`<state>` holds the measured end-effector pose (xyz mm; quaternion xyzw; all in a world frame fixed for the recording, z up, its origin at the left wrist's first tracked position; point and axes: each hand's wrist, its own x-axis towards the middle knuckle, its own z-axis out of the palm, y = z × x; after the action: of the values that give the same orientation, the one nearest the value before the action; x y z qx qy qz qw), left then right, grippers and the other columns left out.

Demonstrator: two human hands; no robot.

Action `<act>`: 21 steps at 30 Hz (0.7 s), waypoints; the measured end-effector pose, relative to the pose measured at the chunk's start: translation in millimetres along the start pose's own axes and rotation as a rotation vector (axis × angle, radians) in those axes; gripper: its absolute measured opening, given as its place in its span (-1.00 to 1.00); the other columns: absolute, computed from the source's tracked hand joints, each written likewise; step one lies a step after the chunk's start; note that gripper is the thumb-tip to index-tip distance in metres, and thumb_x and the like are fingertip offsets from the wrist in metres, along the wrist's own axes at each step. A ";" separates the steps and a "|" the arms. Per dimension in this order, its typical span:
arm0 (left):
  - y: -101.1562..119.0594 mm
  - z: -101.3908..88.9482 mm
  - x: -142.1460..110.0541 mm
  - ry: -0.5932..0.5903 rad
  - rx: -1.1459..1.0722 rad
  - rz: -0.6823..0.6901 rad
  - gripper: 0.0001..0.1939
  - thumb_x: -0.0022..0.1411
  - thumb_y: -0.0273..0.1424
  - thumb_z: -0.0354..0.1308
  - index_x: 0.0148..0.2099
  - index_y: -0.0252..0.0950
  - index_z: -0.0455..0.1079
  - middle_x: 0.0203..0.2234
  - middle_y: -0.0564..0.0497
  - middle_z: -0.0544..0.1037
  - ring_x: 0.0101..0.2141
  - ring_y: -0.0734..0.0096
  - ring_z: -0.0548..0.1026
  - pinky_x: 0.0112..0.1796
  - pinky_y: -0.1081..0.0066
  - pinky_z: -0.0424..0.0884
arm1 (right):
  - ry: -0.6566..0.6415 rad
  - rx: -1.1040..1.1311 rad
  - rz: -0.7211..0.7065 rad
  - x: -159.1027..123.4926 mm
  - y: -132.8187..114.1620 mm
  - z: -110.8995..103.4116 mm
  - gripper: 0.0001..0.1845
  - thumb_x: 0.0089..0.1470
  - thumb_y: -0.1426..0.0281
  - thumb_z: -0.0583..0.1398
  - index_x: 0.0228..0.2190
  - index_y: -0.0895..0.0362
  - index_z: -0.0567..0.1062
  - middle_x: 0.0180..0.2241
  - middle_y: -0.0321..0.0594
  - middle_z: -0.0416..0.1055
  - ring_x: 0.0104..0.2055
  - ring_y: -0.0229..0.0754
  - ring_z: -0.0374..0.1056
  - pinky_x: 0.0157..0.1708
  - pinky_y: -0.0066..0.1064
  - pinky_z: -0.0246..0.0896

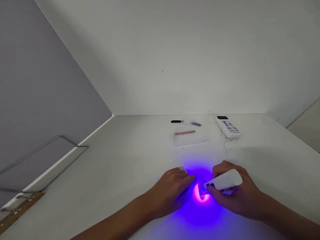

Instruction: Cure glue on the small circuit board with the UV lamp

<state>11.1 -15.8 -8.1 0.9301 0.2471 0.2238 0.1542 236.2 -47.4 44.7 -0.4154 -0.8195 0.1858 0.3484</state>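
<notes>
My right hand [235, 191] is wrapped round a white handheld UV lamp [226, 180], its thumb lying near the dark buttons. The lit head points down at the tabletop and throws violet-blue light. Right under it a curved edge glows pink [202, 199]; glare hides what it belongs to. Just left of the light, my left hand [172, 190] rests low over the table with fingers curled and closed. What those fingers hold, if anything, is hidden, though a small pale, clear edge shows beyond the knuckles.
Farther back on the white table [120, 150] lie a black-capped pen [176, 121], a grey-blue piece [195, 124] and a pink pen-like stick [185, 132] on a clear sheet. A white device [228, 128] with a cord sits right of them. A metal wire frame [62, 166] crosses the left edge.
</notes>
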 end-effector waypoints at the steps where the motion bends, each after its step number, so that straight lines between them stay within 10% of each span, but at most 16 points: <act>1: 0.0 0.1 -0.1 0.000 0.000 -0.002 -0.74 0.44 -0.52 -0.06 -0.37 -0.24 0.15 -0.56 0.13 0.32 -0.56 0.41 0.16 -0.42 0.38 0.14 | 0.001 -0.005 -0.001 0.1 0.0 0.1 -0.76 0.07 0.46 0.16 -0.54 0.06 0.21 -0.64 -0.46 0.22 -0.65 -0.36 0.13 -0.61 -0.54 0.05; 21: 0.0 -0.2 0.0 -0.012 0.016 0.001 -0.73 0.46 -0.51 -0.09 -0.36 -0.25 0.22 -0.56 0.10 0.37 -0.57 0.40 0.22 -0.42 0.36 0.18 | 0.016 -0.013 0.012 -0.2 -4.0 -1.6 -0.74 0.05 0.47 0.13 -0.56 0.06 0.14 -0.63 -0.42 0.24 -0.64 -0.35 0.18 -0.63 -0.54 0.09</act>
<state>11.0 -15.8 -8.0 0.9327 0.2474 0.2164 0.1483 235.3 -49.9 48.0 -0.4239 -0.8155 0.1790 0.3510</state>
